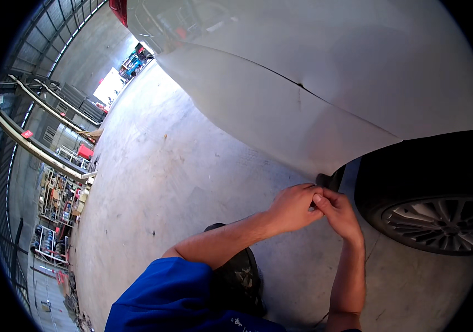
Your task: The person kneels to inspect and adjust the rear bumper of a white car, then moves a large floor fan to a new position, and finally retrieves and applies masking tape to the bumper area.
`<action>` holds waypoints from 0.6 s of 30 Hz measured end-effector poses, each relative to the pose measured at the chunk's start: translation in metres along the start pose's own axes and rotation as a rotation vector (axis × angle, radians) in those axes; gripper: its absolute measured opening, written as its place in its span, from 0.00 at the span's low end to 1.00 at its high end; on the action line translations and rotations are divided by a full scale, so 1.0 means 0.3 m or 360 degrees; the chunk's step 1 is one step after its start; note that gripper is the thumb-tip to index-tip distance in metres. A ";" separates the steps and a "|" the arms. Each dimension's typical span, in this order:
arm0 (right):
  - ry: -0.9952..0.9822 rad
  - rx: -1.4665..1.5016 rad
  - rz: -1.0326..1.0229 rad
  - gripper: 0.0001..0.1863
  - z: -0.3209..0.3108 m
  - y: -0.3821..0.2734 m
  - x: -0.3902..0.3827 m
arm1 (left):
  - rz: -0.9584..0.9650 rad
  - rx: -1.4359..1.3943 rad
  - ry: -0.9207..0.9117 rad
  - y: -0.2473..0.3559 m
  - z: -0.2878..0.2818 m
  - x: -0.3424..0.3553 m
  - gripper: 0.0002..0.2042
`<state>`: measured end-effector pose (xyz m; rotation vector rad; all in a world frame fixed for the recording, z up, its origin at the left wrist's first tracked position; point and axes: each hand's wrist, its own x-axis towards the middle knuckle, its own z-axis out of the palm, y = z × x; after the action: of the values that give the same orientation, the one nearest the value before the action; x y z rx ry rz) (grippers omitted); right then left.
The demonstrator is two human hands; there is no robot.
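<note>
Head view: the left hand and right hand met at the lower corner of a pale car bumper, just ahead of the wheel arch. Both grips were curled, fingers bent, the right thumb pressed toward the left hand; whether either grip held anything could not be told. A dark trim piece showed at the bumper's lower edge, right beside the fingers. A spoked wheel stood to the right on the concrete floor; loaded shelves lined the far left.
</note>
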<state>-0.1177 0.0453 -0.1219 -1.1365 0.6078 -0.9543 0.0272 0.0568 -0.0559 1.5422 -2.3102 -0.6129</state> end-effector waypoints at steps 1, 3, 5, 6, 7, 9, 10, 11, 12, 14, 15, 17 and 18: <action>0.0001 0.0002 -0.0006 0.18 -0.001 0.004 0.000 | 0.0011 -0.0016 0.0005 0.002 -0.001 -0.001 0.09; 0.0001 0.0005 -0.0014 0.18 -0.002 0.008 0.001 | 0.0013 -0.0034 0.0009 0.001 -0.002 -0.002 0.09; -0.0005 0.0009 -0.0018 0.18 -0.002 0.007 0.003 | 0.0012 -0.0046 0.0011 -0.001 -0.002 -0.003 0.09; -0.0006 0.0002 -0.0018 0.18 -0.001 0.008 0.005 | 0.0010 -0.0049 0.0012 -0.003 -0.003 -0.003 0.09; -0.0005 -0.0005 -0.0018 0.18 0.000 0.009 0.006 | 0.0008 -0.0051 0.0012 -0.004 -0.003 -0.003 0.09; -0.0004 -0.0020 -0.0016 0.18 -0.002 0.013 0.008 | 0.0026 -0.0057 0.0030 -0.006 -0.003 -0.003 0.08; -0.0003 -0.0026 -0.0013 0.18 -0.004 0.015 0.009 | 0.0036 -0.0059 0.0038 -0.007 -0.002 -0.003 0.08; -0.0002 -0.0031 -0.0011 0.18 -0.005 0.016 0.008 | 0.0049 -0.0064 0.0051 -0.007 -0.001 -0.002 0.08; -0.0002 -0.0041 -0.0020 0.18 -0.005 0.013 0.007 | 0.0064 -0.0069 0.0063 -0.008 0.000 -0.001 0.08; 0.0003 -0.0060 -0.0034 0.18 -0.002 0.001 0.004 | 0.0081 -0.0087 0.0070 -0.010 0.003 0.001 0.08; -0.0005 -0.0066 -0.0027 0.18 -0.001 -0.005 0.003 | 0.0084 -0.0099 0.0065 -0.012 0.004 0.001 0.08; -0.0010 -0.0075 -0.0013 0.18 0.001 -0.018 0.000 | 0.0090 -0.0119 0.0060 -0.010 0.004 0.002 0.09; -0.0015 -0.0059 -0.0015 0.19 0.003 -0.020 0.000 | 0.0094 -0.0128 0.0060 -0.007 0.002 0.001 0.09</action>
<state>-0.1188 0.0449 -0.1161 -1.1773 0.6153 -0.9489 0.0284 0.0559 -0.0574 1.4325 -2.2657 -0.6473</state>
